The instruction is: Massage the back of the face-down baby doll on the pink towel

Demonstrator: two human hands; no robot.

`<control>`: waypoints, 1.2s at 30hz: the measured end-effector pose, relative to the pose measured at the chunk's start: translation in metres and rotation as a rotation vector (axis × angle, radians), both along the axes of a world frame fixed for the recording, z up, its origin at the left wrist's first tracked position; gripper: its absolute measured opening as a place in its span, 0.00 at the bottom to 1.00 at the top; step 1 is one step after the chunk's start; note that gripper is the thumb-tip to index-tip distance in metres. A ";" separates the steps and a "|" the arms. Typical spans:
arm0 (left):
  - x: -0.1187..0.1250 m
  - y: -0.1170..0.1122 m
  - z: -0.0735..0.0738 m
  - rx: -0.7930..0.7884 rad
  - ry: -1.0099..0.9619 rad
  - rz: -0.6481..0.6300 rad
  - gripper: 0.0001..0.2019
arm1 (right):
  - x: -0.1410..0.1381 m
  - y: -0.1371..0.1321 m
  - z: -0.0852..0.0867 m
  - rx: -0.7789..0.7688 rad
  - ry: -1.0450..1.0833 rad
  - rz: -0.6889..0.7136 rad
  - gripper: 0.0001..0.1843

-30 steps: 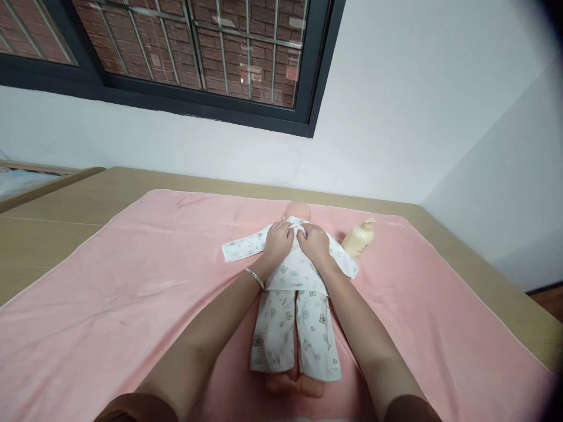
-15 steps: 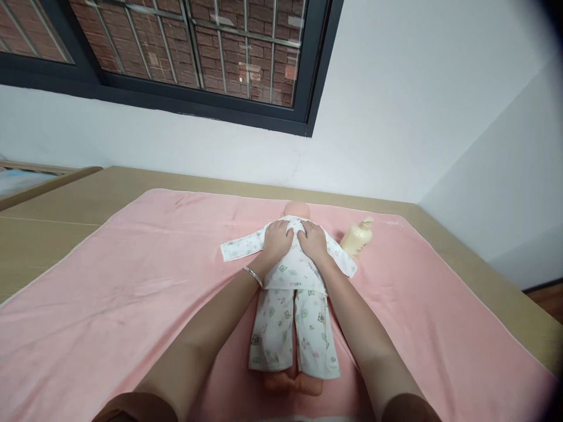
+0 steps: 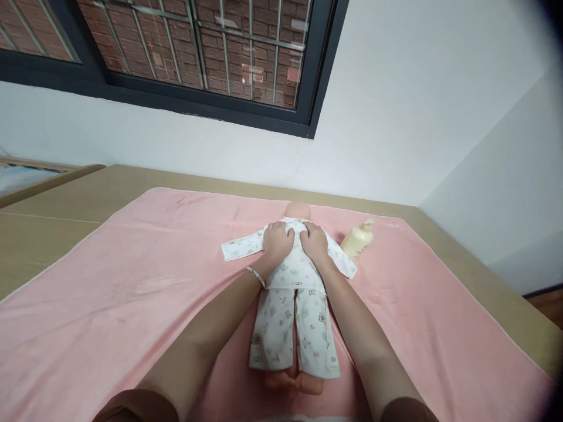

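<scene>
A baby doll (image 3: 298,210) lies on its back on a pink towel (image 3: 132,281), dressed in a white printed shirt (image 3: 292,269) and matching trousers (image 3: 292,334). Its bare feet (image 3: 294,382) point toward me. My left hand (image 3: 277,240) rests on the doll's chest at the shirt's left front, fingers curled into the cloth near the collar. My right hand (image 3: 314,240) lies beside it on the right front, fingers likewise bent onto the fabric. A bracelet (image 3: 255,275) circles my left wrist.
A cream pump bottle (image 3: 358,237) lies on the towel just right of the doll's shoulder. The towel covers a wooden table (image 3: 53,205) set against a white wall under a barred window (image 3: 197,53). A wooden rail (image 3: 48,179) shows at far left.
Both hands stay on the doll's upper chest; the fingers have shifted slightly at the collar between frames. The doll and bottle have not moved.
</scene>
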State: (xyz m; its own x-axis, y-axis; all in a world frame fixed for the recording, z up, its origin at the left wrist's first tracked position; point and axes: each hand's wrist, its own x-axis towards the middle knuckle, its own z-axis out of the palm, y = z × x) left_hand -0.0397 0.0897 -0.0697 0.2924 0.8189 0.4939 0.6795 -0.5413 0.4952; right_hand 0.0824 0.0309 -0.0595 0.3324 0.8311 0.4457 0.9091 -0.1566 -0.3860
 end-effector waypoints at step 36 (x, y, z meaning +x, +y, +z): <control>-0.004 -0.003 0.000 0.153 0.010 -0.062 0.07 | -0.011 -0.010 0.000 0.132 0.071 -0.111 0.18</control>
State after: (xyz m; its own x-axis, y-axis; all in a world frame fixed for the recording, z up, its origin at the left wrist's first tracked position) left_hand -0.0434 0.0869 -0.0698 0.3455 0.7142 0.6087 0.6467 -0.6512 0.3971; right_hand 0.0715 0.0207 -0.0592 0.4529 0.7236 0.5208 0.8590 -0.1978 -0.4722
